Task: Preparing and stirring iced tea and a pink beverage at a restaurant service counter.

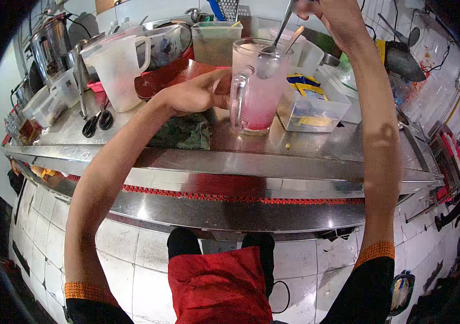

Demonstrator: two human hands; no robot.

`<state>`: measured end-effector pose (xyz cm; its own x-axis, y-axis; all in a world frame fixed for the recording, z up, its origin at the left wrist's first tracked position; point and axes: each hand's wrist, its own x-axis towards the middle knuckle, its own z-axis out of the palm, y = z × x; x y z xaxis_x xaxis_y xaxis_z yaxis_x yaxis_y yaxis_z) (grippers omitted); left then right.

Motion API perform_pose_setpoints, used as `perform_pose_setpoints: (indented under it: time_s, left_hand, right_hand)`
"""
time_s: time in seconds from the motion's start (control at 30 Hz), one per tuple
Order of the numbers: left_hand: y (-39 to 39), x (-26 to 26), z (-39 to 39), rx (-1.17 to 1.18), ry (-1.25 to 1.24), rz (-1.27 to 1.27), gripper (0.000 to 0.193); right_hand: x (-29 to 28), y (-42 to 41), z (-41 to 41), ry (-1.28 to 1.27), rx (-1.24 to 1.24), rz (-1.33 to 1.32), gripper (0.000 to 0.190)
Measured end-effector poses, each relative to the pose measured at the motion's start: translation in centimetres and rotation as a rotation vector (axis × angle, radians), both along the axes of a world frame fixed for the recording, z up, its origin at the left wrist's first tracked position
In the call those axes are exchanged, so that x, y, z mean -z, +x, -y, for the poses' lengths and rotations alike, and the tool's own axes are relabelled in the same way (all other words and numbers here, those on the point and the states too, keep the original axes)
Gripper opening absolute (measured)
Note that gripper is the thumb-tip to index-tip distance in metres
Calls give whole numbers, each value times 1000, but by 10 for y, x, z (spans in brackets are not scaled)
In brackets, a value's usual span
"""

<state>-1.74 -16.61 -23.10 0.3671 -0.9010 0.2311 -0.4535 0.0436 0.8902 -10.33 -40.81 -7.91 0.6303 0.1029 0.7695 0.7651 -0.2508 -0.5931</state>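
A tall glass mug (260, 93) stands on the steel counter with a cloudy pink drink in it, deeper pink towards the bottom. My left hand (191, 95) grips the mug at its left side near the handle, fingers partly hidden behind the glass. High at the top edge, my right hand (337, 22) holds a long metal spoon (283, 26), tilted, its bowl at the mug's mouth. Whether the bowl touches the liquid, I cannot tell. A second, copper-toned spoon handle (295, 38) rises by the right rim; its lower end is hidden.
Right of the mug sits a clear plastic box (315, 115) with yellow and blue sachets. Leftward are a dark folded cloth (185, 131), a translucent plastic pitcher (112, 73), black-handled scissors (98, 121) and metal tongs (80, 81). A brown-red tray (173, 77) lies behind my left hand.
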Motion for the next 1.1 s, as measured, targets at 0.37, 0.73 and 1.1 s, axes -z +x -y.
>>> perform_pose_setpoints:
  time_s: [0.37,0.73,1.1]
  left_hand:
    - [2,0,3,88,-62,68,67]
    - [0,1,1,143,-83,-104,76]
    - [-4,-2,-1,128,-79,-112,71]
  right_hand:
    - [0,-2,6,127,16,-83,26]
    - [0,-1,11,248,-4,-111,23]
    - [2,5,16,292,172,-124,23]
